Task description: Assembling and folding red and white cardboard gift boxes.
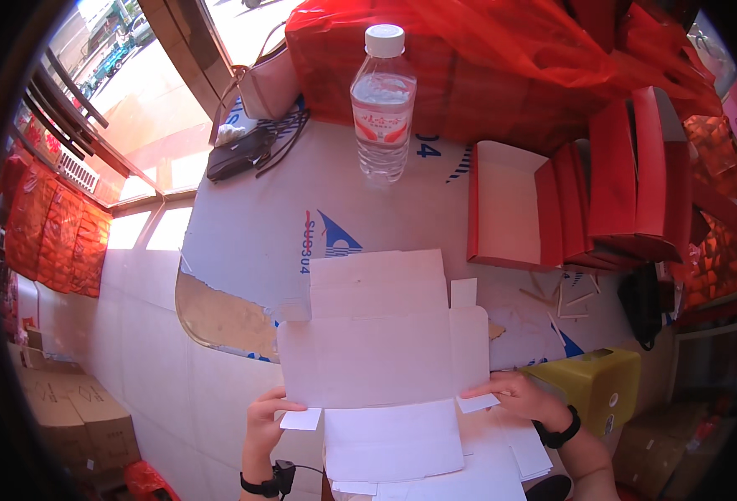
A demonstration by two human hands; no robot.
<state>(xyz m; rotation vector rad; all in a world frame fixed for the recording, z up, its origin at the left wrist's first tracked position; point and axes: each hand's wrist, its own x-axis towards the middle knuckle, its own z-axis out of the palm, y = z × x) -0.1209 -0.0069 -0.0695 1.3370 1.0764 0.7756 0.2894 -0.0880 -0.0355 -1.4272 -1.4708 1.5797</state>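
A flat, unfolded white cardboard box blank [381, 355] with creases and side flaps lies partly over the table's near edge and hangs toward me. At its left side, my left hand [266, 416] is closed on a small corner flap, thumb and fingers at the crease. Opposite, my right hand [520, 396] grips the matching right flap with its index finger stretched along the crease. Under the blank, a stack of more white blanks [502, 455] rests close to my body, partly covered. Both wrists wear black bands.
Red folded boxes [514, 204] stand at the table's right, near scattered thin sticks [564, 301]. A water bottle [383, 108] stands at the back before red plastic wrapping [468, 50]. A black pouch [241, 154] and handbag [270, 83] sit back left. A yellow stool [590, 384] is right.
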